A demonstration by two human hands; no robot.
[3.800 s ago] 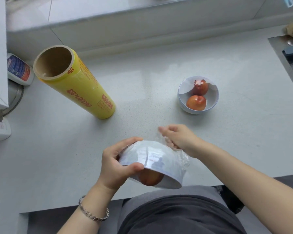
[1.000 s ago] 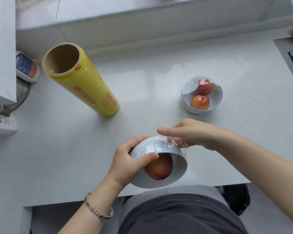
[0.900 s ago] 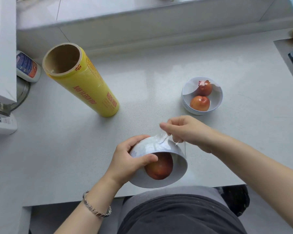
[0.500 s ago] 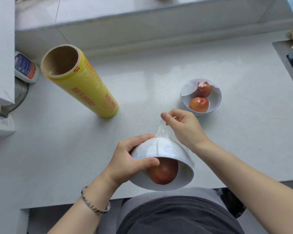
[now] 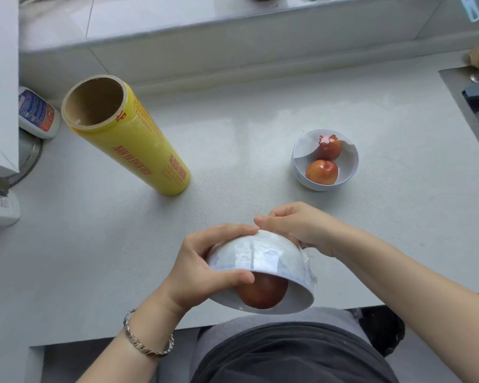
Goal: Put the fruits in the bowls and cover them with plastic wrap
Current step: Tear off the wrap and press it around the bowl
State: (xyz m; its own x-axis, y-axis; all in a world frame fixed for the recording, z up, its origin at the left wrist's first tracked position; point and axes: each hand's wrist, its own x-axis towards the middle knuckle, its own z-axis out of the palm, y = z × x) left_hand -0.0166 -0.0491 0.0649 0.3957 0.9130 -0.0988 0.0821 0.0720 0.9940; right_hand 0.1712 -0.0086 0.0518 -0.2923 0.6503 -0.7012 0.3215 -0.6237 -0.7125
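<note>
The left hand (image 5: 205,269) grips the bowl (image 5: 260,255), tipped over the counter (image 5: 233,161) edge toward the person; the right hand (image 5: 296,230), fingers curled, presses plastic wrap (image 5: 306,262) on its underside. If the wrap loosens, the fruit (image 5: 263,293) may roll out.

Pale speckled countertop (image 5: 246,128). Back left there's a yellow roll of plastic wrap (image 5: 138,145), standing on end as far as I can tell. Well off to its right sits a white bowl (image 5: 350,164) with 2 red fruits (image 5: 322,172) inside. Small labelled bottle (image 5: 38,114) tucked by the left edge.
</note>
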